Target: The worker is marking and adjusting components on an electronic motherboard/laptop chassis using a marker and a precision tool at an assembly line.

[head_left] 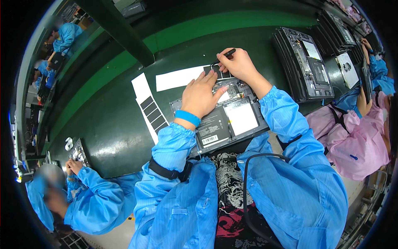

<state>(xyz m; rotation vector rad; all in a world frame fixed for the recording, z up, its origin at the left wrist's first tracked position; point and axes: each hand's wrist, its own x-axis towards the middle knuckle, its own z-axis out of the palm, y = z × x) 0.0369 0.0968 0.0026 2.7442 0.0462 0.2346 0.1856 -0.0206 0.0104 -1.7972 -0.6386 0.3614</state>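
Green workbench (112, 124), viewed from above, with an open laptop (230, 120) at its near edge, directly before me, the black battery (212, 128) on its near left part. Over the laptop's far left side lies my left hand (201, 93), palm down, thumb spread from the fingers, fingertips at the black patches (213, 69) of a white strip (176, 81) just beyond the laptop. Near it but apart, past the laptop's far edge, my right hand (240, 64) pinches a black pen-shaped tool (229, 52), slanted down toward the patches. Left of the laptop lies a second white strip (153, 112) bearing black rectangles; right of it stands a pile of laptops (306, 66). Well apart from the laptop are two co-workers: blue jacket (99, 203) to its left, pink jacket (356, 141) to its right.
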